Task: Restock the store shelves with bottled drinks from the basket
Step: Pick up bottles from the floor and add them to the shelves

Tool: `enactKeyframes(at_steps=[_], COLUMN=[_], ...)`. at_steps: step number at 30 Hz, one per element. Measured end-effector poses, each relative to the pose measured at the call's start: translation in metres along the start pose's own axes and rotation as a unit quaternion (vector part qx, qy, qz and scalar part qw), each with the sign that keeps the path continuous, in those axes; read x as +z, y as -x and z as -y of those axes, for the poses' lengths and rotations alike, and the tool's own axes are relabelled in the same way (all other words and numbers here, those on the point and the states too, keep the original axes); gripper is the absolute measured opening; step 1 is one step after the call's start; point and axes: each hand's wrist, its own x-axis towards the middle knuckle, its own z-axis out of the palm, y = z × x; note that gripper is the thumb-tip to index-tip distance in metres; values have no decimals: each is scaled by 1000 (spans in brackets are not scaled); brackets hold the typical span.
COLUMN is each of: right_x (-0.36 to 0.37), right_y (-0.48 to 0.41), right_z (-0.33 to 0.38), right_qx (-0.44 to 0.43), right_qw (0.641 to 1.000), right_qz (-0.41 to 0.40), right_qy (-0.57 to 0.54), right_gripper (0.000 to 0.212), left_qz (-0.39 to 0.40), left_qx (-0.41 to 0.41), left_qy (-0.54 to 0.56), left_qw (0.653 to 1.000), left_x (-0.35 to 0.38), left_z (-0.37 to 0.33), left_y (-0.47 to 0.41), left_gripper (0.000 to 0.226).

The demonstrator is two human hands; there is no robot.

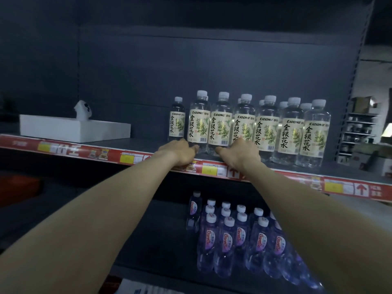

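Head view, facing a dark shelving unit.

Upper shelf [131, 143], mid frame: a row of clear drink bottles [290, 134] with white caps and cream labels, green leaf print, standing upright right of centre. More caps show behind the front row. Leftmost bottle [177, 122] sits further back than the rest.

Both bare arms reach up from the lower corners to this row. Left hand [180, 154] lies over the shelf edge, its fingers bent against the base of the second bottle [199, 124]. Right hand [240, 154] covers the base of the fourth bottle [244, 124], with the thumb stretched left toward the third bottle [220, 126], which stands between the two hands. Fingertips are hidden or blurred, so I cannot tell whether either hand grasps a bottle or only touches it.

Red price strip [63, 149] with yellow tags runs along the shelf front.

Upper left of the shelf: a flat white box [74, 129] with a crumpled white object [82, 110] at its back edge, well apart from the bottles.

Lower shelf [165, 240], lower centre: a cluster of purple-labelled bottles [239, 236], white caps, upright. One single bottle [194, 211] stands just left of the group.

Far right edge: storage racks [358, 128], blurred.
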Motion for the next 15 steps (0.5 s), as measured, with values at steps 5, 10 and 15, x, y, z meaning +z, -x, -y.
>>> enactKeyframes(at_steps=[5,10,15], right_x=[-14,-14,27], right_y=[3,29,102], right_z=[2,11,38], right_qx=[-18,-78,-162], right_qw=[998,997,965], right_qz=[52,23,-64], right_qy=[10,20,-195], right_gripper=[38,35,22], left_qz=[-15,-96,-137], left_qx=[53,81,63], left_qy=[99,150,218], left_qw=[994,981,964], left_x=[-15,-29,-12], left_z=[8,24,66], left_y=[17,69,129], left_gripper=[30,41,26])
